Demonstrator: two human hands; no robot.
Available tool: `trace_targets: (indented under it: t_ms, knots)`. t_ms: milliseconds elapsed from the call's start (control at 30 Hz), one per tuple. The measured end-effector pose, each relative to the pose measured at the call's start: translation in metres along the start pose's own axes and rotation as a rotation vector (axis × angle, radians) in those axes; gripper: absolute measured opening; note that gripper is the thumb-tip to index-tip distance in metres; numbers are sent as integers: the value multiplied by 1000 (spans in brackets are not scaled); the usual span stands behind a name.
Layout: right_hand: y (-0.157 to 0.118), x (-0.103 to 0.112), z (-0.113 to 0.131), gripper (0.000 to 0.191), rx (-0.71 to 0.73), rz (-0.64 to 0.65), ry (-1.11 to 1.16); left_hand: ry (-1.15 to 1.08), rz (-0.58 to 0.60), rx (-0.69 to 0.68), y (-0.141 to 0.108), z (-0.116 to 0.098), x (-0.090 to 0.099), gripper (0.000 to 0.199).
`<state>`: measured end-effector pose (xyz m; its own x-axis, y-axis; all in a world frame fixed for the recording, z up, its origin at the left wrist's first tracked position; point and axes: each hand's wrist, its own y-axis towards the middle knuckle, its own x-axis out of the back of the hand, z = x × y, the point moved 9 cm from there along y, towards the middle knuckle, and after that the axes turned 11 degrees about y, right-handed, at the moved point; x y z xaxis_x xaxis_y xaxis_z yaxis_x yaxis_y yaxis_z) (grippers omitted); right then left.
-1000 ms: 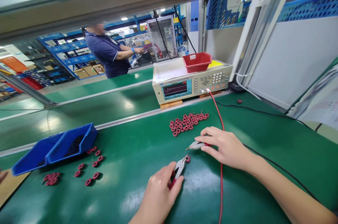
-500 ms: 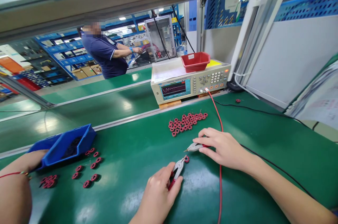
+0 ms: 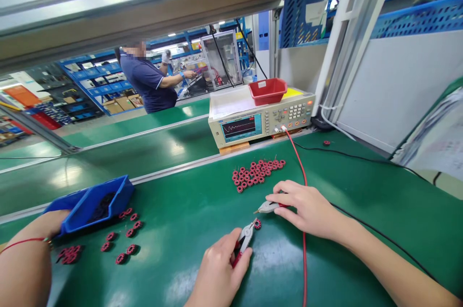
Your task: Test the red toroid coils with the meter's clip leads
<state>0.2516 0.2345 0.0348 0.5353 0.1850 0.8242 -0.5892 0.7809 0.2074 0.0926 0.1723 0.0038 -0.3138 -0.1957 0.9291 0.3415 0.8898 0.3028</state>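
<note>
My left hand [image 3: 220,263] is closed around a plier-shaped test clip [image 3: 246,233] with red handles. The tip of that clip touches or nearly touches a small wound ring coil [image 3: 257,224], dark with red segments, on the green bench. Opposite, my right hand [image 3: 304,206] grips a second test clip [image 3: 268,206], its jaws pointing left just above the coil. Whether either clip is biting on a coil wire is too small to tell. A red cable [image 3: 304,249] passes under my right hand to the tester [image 3: 260,119], whose screen shows a wavy trace and red letters.
Many similar coils [image 3: 256,174] lie clustered beyond my hands, and others [image 3: 110,244] are scattered at left. A co-worker's arm [image 3: 29,259] reaches into a blue divided bin [image 3: 97,206]. A red tray [image 3: 267,91] tops the tester; another person [image 3: 148,80] stands behind.
The view has shifted slightly, so the bench appears a little lower and further right. Both hands keep their clips at the coil. The person behind has raised a gloved hand.
</note>
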Motion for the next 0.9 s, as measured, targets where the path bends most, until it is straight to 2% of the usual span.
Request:
trace_targets:
  t_ms: [533, 900]
  knots:
    - [0, 2, 2, 28, 7, -5, 14, 9, -42, -14, 1, -1, 2, 27]
    - [-11, 13, -15, 25, -68, 32, 133, 3, 2, 9, -1, 2, 0, 27]
